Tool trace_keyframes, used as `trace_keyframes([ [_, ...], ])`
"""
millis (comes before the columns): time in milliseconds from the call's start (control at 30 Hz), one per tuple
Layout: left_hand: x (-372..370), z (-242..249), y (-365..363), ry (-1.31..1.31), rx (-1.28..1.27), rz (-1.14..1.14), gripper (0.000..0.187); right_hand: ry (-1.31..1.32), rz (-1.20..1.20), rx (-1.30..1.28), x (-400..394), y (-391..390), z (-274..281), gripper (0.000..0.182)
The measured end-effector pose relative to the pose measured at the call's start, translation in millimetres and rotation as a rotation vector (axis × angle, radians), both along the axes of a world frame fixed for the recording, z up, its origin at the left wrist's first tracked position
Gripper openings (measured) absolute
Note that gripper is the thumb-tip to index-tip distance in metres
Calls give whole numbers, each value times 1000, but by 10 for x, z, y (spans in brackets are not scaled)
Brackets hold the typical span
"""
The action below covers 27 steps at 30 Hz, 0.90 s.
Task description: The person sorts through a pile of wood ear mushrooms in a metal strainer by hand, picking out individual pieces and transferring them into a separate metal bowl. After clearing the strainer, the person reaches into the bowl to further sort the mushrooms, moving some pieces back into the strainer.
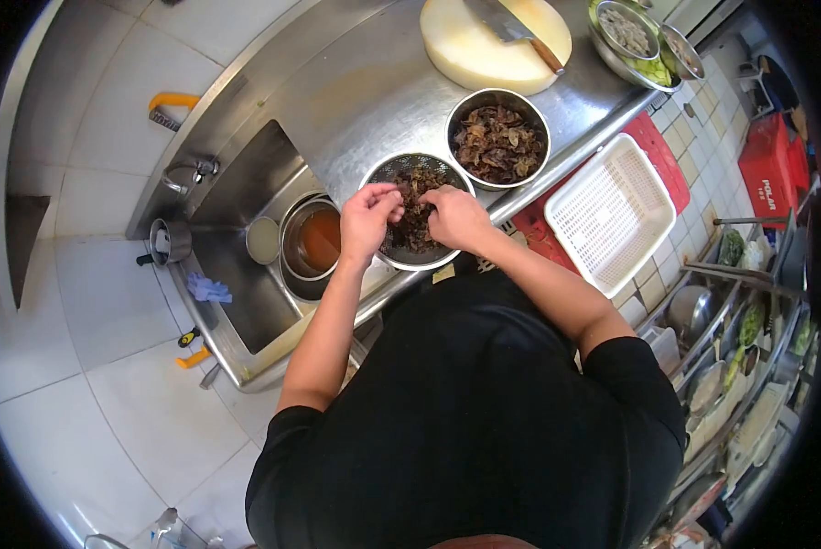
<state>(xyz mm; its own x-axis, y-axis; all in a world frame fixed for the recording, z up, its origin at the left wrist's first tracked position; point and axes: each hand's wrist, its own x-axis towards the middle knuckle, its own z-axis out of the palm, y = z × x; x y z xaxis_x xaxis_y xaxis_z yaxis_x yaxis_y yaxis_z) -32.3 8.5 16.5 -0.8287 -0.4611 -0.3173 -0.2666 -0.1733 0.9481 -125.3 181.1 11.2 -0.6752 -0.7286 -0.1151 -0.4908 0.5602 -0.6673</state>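
Observation:
A metal colander (413, 266) stands at the counter's front edge with dark brown, frilly pieces that look like wood ear fungus (414, 227) inside. Over its left side is my left hand (371, 216), thumb and fingers pinched together; whatever is between them is too small to make out. My right hand (456, 218) reaches in from the right, its fingertips closed on some of the pieces. Just beyond, to the right, a steel bowl (450, 145) holds more of the same brown pieces (497, 142).
At left, the sink (238, 233) holds a pot of orange-brown liquid (320, 240). A cleaver (520, 35) lies on a round cutting board (447, 59) at the back. A white plastic basket (612, 215) sits right of the counter, above something red. Shelves (731, 339) stand farther right.

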Motion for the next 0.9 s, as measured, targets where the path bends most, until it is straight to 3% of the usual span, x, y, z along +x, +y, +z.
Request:
trace_keyframes([
  [133, -415, 434, 169, 200, -11, -136, 25, 139, 0, 117, 110, -43, -165, 31],
  [233, -585, 564, 140, 189, -408, -219, 26, 253, 86, 187, 99, -54, -363, 37],
  [333, -518, 371, -89, -198, -950, -491, 32, 222, 148, 231, 12, -73, -515, 41],
  [400, -374, 83, -90, -510, -1015, -697, 38, 199, 142, 222, -36, -66, -558, 40],
  [533, 63, -345, 109, -502, -1223, -610, 29, 320, 49, 172, 1, -43, -499, 33],
  [667, 172, -444, 40, -508, -1176, -607, 26, 298, 161, 292, -36, -101, -557, 28],
  [800, 187, -298, -63, -412, -1130, -502, 27, -100, 148, 258, -123, -141, -243, 29],
  [900, 225, -273, -137, -358, -989, -406, 27, -253, 99, 218, -213, -121, -262, 32],
])
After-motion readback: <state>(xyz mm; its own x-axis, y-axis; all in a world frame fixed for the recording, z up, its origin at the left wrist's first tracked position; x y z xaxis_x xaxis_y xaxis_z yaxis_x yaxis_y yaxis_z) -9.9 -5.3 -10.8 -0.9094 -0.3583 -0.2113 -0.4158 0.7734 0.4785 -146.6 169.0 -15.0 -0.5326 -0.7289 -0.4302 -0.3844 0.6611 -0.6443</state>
